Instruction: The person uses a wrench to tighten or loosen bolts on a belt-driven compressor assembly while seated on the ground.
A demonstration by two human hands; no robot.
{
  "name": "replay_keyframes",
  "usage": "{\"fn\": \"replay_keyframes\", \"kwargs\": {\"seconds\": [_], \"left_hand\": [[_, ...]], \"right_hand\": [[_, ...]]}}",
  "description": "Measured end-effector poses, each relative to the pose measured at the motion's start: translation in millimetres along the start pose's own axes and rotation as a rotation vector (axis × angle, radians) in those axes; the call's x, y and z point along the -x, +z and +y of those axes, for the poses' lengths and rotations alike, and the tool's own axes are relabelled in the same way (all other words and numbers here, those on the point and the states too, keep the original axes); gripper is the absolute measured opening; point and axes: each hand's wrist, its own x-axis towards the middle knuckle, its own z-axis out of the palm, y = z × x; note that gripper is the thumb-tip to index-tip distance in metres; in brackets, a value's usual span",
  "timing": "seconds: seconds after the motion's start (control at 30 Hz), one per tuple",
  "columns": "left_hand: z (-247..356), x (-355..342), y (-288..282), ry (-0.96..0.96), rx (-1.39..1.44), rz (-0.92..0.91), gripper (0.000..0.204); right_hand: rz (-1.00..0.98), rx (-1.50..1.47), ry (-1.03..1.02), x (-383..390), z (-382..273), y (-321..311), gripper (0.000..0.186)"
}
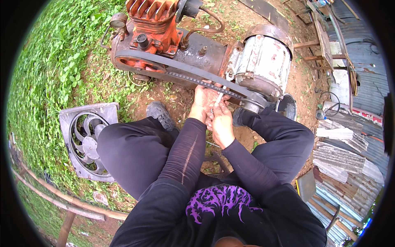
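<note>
My right hand [222, 126] is closed round a slim silver wrench [220, 98], which points up toward the underside of the drive belt [193, 78]. Palm up, my left hand [203, 100] reaches in beside it under the belt. The belt hides its fingertips, so I cannot see what they touch. The belt runs from the orange-red flywheel pulley [140, 64] to the small pulley [252, 105] of a white motor [265, 59] with worn paint. Both sit on the dark tank [205, 57] of an air compressor with an orange finned pump [154, 24].
A radiator fan in a square shroud [88, 142] lies left of my knee. A pressure gauge [118, 19] and a bent copper pipe [216, 25] stick out from the compressor. Corrugated sheets [345, 158] and planks lie to the right. Bamboo poles [70, 199] cross the lower left.
</note>
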Motion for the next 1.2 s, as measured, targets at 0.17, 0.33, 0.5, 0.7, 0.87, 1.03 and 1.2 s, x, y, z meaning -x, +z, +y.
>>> {"fn": "replay_keyframes", "kwargs": {"seconds": [0.17, 0.33, 0.5, 0.7, 0.87, 1.03, 1.2], "left_hand": [[-2.2, -3.2, 2.4, 0.093, 0.028, 0.141, 0.039], [1.6, 0.9, 3.5, -0.014, 0.087, 0.040, 0.037], [1.8, 3.0, 7.6, -0.013, 0.107, 0.097, 0.038], [-3.2, 0.3, 14.6, 0.005, 0.136, 0.080, 0.036], [-3.4, -0.1, 7.7, -0.065, 0.065, -0.111, 0.054], [-1.6, -1.2, 0.2, -0.053, 0.079, -0.076, 0.049], [-3.5, -0.1, 16.0, 0.016, 0.119, 0.150, 0.036]], "right_hand": [[0.053, -0.012, -0.076, -2.7, 0.7, -1.7, 0.017], [0.080, 0.004, -0.140, -3.1, 4.9, -11.5, 0.018], [0.142, -0.021, -0.125, -2.8, 2.2, -7.7, 0.020], [0.145, 0.026, -0.140, -29.0, -9.0, -47.0, 0.023], [0.141, 0.374, -0.294, -25.9, -8.5, -59.0, 0.022], [0.044, 0.251, -0.210, -20.4, -16.2, -52.3, 0.020], [0.015, 0.216, -0.217, -32.4, 5.2, -39.5, 0.017]]}}
